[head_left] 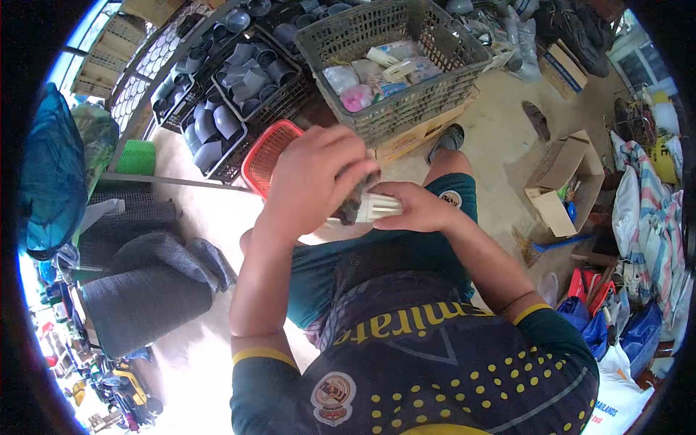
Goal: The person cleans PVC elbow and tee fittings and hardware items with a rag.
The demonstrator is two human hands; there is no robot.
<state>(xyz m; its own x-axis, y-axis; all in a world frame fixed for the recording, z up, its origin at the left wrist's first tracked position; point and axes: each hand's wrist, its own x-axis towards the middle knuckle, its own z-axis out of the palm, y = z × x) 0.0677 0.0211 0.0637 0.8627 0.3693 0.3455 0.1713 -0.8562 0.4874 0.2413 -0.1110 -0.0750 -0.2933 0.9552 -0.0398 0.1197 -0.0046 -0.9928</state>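
Note:
My left hand (315,163) is raised in front of my lap, its fingers curled round a dark, crumpled piece (353,199) that shows below them. What that piece is made of I cannot make out. Close beside it, my right hand (419,207) grips a white ribbed plastic piece (380,207) between thumb and fingers. The dark piece overlaps or touches the left end of the white one. Just beyond my left hand is a red plastic basket (262,156), partly hidden by the hand and forearm.
A large black crate (406,109) with plastic bags and white pieces stands ahead on a cardboard box (420,138). Crates of grey pipe fittings (254,76) are at upper left. A rolled dark mesh (148,312) lies left. An open carton (565,174) sits right, near a sandal (536,120).

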